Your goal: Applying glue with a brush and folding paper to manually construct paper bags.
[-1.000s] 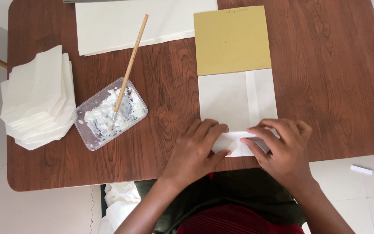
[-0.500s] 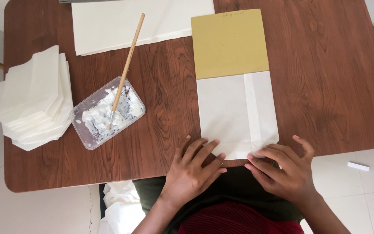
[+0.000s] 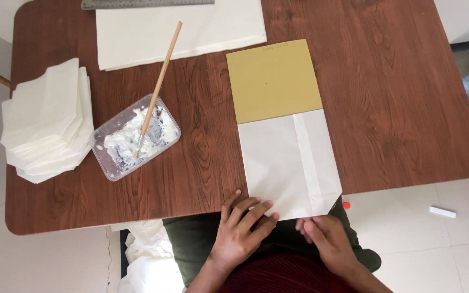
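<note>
White folded paper bag (image 3: 289,163) lay flat on the wood table (image 3: 397,108), top end tucked over a tan card (image 3: 273,80), bottom edge at the table's near edge, one bottom corner folded in. Left hand (image 3: 241,230) had fingers spread flat, tips touching the bag's bottom edge, gripping nothing. Right hand (image 3: 327,239) was just below that edge, loosely curled, empty afaict. Risks, imo: bag overhung the edge w/ only fingertip pressure, so it could slip off or skew off the card. Glue tray (image 3: 135,135) w/ brush (image 3: 158,87) sat near, so wet paste could smear the paper stack (image 3: 47,122).
</note>
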